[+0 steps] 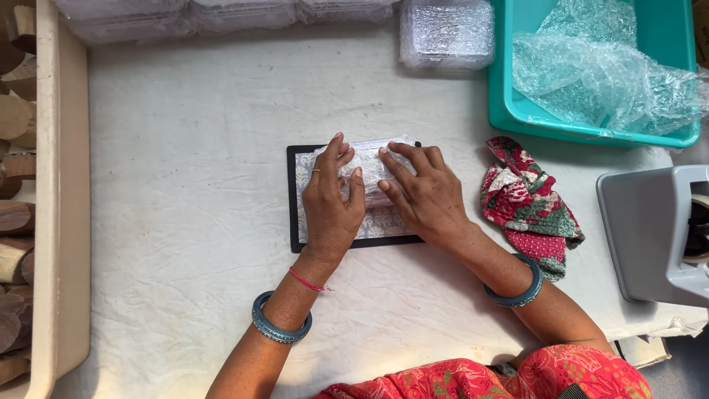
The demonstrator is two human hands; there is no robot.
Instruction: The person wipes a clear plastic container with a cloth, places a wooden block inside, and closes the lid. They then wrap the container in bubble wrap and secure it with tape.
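Landmark: the black-framed rectangular board with a pale patterned face (384, 224), mid-table on the white cloth-covered table (185, 185). Far left of the board: long beige plastic tub (63, 222) holding cut brown wooden pieces (13, 222), cropped by the frame edge. Above-left of the board: row of clear bubble-wrapped packs (185, 15), tops cut off. On the board: left hand (332, 203), fingers spread and flat, pressing the left end of a small bundle in clear bubble wrap (369, 166). Bundle lies on the board's upper half, long axis left-right, directly under and ahead of both sets of fingertips. Right hand (425, 196) is also flat, fingers angled up-left onto the bundle's right side. Neither hand is closed around it; both press down. Both are equally near, touching it. Contents of the bundle can't be made out; the hands hide its lower edge. Above-right of the board: stack of clear bubble-wrap pieces (447, 33). Right of the board: crumpled red-green patterned cloth (528, 203). Further up-right: teal plastic bin (509, 111) with loose bubble wrap sheets (598, 74). Far right: grey machine housing (650, 229), cropped, function unclear.
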